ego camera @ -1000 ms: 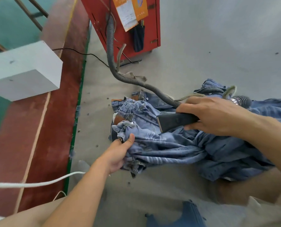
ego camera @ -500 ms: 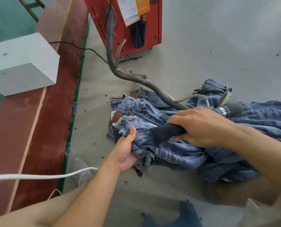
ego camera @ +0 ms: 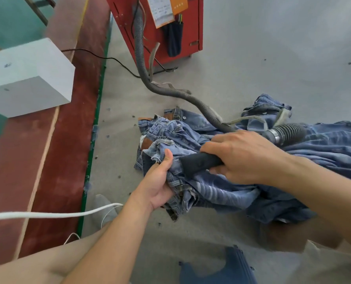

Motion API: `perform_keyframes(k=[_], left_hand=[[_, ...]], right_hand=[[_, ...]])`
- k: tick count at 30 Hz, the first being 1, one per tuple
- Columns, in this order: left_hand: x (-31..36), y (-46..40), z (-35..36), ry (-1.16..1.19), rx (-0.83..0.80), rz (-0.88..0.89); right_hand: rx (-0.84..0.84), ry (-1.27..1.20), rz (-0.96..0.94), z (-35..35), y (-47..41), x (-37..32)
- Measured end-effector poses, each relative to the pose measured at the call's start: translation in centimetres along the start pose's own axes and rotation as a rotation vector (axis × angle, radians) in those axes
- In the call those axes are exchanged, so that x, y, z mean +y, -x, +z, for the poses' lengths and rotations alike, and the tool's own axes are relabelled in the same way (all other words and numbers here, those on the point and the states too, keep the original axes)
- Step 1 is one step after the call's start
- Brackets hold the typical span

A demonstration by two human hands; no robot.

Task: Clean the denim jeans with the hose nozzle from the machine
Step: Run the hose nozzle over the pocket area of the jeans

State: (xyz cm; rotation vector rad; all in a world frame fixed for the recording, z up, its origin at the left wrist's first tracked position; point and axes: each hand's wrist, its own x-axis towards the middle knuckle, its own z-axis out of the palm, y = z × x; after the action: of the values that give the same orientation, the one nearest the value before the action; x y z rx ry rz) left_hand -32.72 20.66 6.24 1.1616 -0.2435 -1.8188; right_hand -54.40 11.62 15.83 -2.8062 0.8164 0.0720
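The right hand [ego camera: 246, 154] has its fingers wrapped around the black hose nozzle [ego camera: 199, 163], pressing its mouth into the denim jeans [ego camera: 221, 191]. The left hand [ego camera: 159, 181] pinches a bunched fold at the waistband, thumb on top. The jeans lie crumpled on the grey floor [ego camera: 252, 68]; the ribbed hose [ego camera: 142, 64] runs back to the red machine [ego camera: 191, 37].

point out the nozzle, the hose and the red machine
nozzle [ego camera: 199, 163]: head view, on its black body just ahead of the right hand
hose [ego camera: 138, 48]: head view, on the ribbed grey stretch hanging down the machine
red machine [ego camera: 191, 33]: head view, on its front panel
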Motion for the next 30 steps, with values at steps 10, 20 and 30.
perform_keyframes(k=[10, 20, 30], left_hand=[[0.0, -0.2, -0.2, -0.018, -0.015, 0.005], [-1.7, -0.2, -3.0, 0.079, -0.003, -0.034], [-0.8, -0.1, -1.8, 0.097, -0.037, -0.118]], right_hand=[[-0.111, -0.176, 0.132, -1.2, -0.7, 1.9], [-0.116, -0.155, 0.166, -1.7, 0.3, 5.7], [-0.014, -0.187, 0.067, 1.8, 0.0, 1.3]])
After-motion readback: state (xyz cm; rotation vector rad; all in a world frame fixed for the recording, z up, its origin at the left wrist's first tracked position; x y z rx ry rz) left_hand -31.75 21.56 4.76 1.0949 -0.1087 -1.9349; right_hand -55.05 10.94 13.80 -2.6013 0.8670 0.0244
